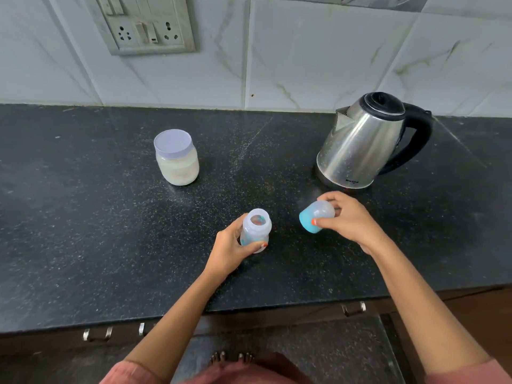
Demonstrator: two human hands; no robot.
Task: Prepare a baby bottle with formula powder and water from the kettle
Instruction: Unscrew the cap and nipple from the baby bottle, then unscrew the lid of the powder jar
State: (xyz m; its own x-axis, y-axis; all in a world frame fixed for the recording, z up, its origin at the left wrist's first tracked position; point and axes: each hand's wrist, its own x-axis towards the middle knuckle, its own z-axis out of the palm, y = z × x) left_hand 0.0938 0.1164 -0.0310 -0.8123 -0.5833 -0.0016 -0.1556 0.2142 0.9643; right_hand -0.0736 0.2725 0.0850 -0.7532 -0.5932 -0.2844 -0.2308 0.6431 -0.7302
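Observation:
A small clear baby bottle point(256, 227) with blue markings stands upright and uncapped on the black counter. My left hand point(230, 249) grips its body from the left. My right hand point(350, 218) holds the bottle's cap point(315, 216), a blue ring with a clear dome, tilted just right of the bottle. A clear jar of pale formula powder point(177, 160) with a white lid on stands at the back left. The steel kettle point(365, 142) with black lid and handle stands at the back right, lid down.
The black speckled counter point(110, 231) runs to a tiled wall with a socket panel point(146, 23). Drawer handles point(353, 309) show below the front edge. The kettle stands close behind my right hand.

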